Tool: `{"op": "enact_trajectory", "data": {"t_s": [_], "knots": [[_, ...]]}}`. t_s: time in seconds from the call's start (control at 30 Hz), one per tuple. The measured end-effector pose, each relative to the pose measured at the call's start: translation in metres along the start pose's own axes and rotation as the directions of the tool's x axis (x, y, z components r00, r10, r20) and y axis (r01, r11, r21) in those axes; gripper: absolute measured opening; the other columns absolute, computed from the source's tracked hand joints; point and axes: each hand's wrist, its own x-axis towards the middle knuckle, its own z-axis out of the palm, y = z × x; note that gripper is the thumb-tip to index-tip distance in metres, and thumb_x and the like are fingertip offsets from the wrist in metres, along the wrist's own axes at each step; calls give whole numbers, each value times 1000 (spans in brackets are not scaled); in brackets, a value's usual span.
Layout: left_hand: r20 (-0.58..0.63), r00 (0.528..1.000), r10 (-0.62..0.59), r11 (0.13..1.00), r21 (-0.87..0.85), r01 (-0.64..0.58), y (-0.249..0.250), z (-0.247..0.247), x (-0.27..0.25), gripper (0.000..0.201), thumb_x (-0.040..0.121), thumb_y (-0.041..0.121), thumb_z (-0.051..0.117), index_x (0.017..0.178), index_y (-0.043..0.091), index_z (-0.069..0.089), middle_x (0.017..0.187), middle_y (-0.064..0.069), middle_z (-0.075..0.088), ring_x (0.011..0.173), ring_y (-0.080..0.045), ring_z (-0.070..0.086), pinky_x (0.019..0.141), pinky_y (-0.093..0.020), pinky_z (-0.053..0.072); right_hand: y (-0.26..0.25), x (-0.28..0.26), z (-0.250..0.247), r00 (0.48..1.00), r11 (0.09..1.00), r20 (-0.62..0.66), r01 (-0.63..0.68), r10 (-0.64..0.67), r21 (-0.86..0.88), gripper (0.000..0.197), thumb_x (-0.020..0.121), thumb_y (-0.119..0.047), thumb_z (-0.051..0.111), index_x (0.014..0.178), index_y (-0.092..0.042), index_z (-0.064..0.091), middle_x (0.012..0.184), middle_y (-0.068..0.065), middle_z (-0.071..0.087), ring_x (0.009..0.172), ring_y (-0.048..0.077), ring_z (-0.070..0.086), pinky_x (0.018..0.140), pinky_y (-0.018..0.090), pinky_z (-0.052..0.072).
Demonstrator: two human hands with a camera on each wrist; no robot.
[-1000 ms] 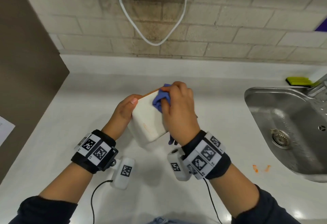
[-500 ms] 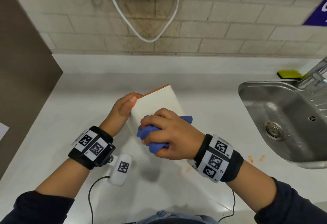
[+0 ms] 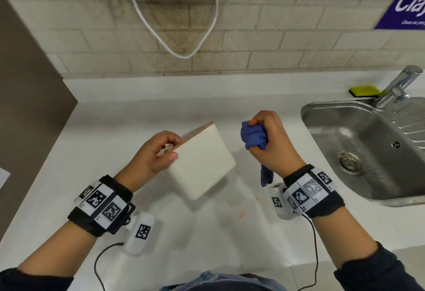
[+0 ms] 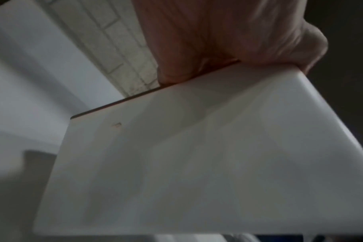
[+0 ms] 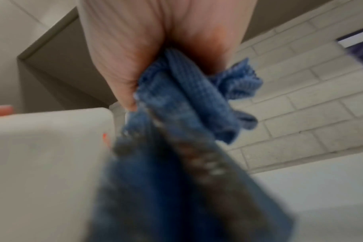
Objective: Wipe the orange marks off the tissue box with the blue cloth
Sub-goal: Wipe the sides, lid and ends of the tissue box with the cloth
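Note:
The white tissue box [image 3: 202, 164] with an orange-brown top edge is tilted above the white counter, and my left hand [image 3: 158, 152] grips it at its left side. The left wrist view fills with the box's white face [image 4: 197, 163], which carries one small faint orange speck [image 4: 116, 125]. My right hand [image 3: 269, 139] is off to the right of the box, apart from it, and clutches the bunched blue cloth [image 3: 254, 136]. In the right wrist view the cloth [image 5: 186, 101] hangs from my fist, and an orange mark [image 5: 105, 137] shows on the box's side.
A steel sink [image 3: 368, 148] with a tap [image 3: 397, 88] lies to the right, a yellow-green sponge [image 3: 364, 90] behind it. Small orange smears [image 3: 240, 216] lie on the counter [image 3: 115, 129] below the box. A brick wall stands behind, a brown panel [image 3: 27, 95] to the left.
My right hand has lifted the blue cloth off the box's face and moved it right and away. The left hand still holds the box, now tilted a little differently.

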Motion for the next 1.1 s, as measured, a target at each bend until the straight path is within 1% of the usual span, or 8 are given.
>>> {"op": "enact_trajectory", "data": {"t_s": [0.13, 0.27, 0.4, 0.5, 0.6, 0.73, 0.93, 1.1], "knots": [[273, 962, 13, 962, 259, -86, -3, 3, -19, 51, 63, 68, 63, 103, 39, 50, 112, 30, 45, 108, 5, 44, 86, -6, 33, -10, -7, 0, 998, 998, -21, -66, 66, -22, 50, 62, 9, 75, 104, -9, 55, 107, -2, 46, 90, 5, 45, 78, -1, 35], [323, 944, -65, 892, 444, -90, -18, -6, -27, 53, 68, 54, 62, 113, 30, 49, 114, 22, 46, 108, 4, 38, 92, -21, 34, -22, -21, 21, 992, 992, 121, -44, 30, 115, 39, 74, 13, 62, 110, -3, 61, 111, 1, 47, 100, -18, 45, 86, 1, 34], [357, 932, -60, 744, 638, -197, -38, -29, -43, 58, 65, 46, 62, 118, 26, 53, 121, 15, 46, 117, 4, 30, 112, -28, 10, -23, -26, 35, 973, 994, 204, 101, -106, 34, 36, 75, 5, 46, 102, -12, 62, 98, 1, 59, 91, 9, 54, 85, 25, 46], [212, 974, -78, 643, 758, -113, -38, -35, -56, 60, 61, 51, 49, 117, 32, 52, 124, 16, 47, 125, -2, 30, 109, -24, -4, -25, -30, 41, 941, 957, 293, 229, -170, -179, 36, 78, 0, 42, 104, -20, 58, 103, -2, 59, 88, 21, 54, 70, 38, 49], [-29, 990, -139, 561, 822, 103, -32, -6, -59, 64, 64, 65, 40, 114, 27, 52, 120, 9, 50, 123, -14, 35, 101, -27, 7, -30, -33, 45, 941, 984, 337, 91, -35, -151, 13, 88, -23, 53, 98, -30, 55, 93, -19, 63, 83, 2, 56, 67, 25, 47], [-322, 937, -138, 517, 783, 346, -40, 43, -55, 71, 67, 75, 41, 98, 12, 55, 103, -6, 56, 104, -27, 47, 93, -36, 20, -30, -29, 55, 941, 993, 337, 29, 13, -118, 6, 87, -34, 54, 87, -28, 51, 86, -9, 63, 75, 3, 59, 64, 27, 44], [-331, 916, -229, 428, 811, 399, -41, 48, -50, 87, 55, 80, 39, 99, 6, 55, 105, -14, 54, 108, -34, 49, 102, -67, 22, -21, -39, 67, 941, 994, 332, -88, 63, 62, 25, 83, -8, 37, 97, -14, 57, 106, -7, 44, 100, -7, 53, 75, 17, 48], [-331, 918, -217, 531, 749, 396, -43, 46, -52, 77, 58, 70, 43, 95, 4, 55, 103, -16, 55, 105, -35, 50, 102, -62, 31, -25, -39, 65, 957, 982, 277, -126, 84, 138, 28, 75, -28, 43, 96, -17, 58, 111, -4, 35, 102, -1, 49, 87, 4, 35]]}}
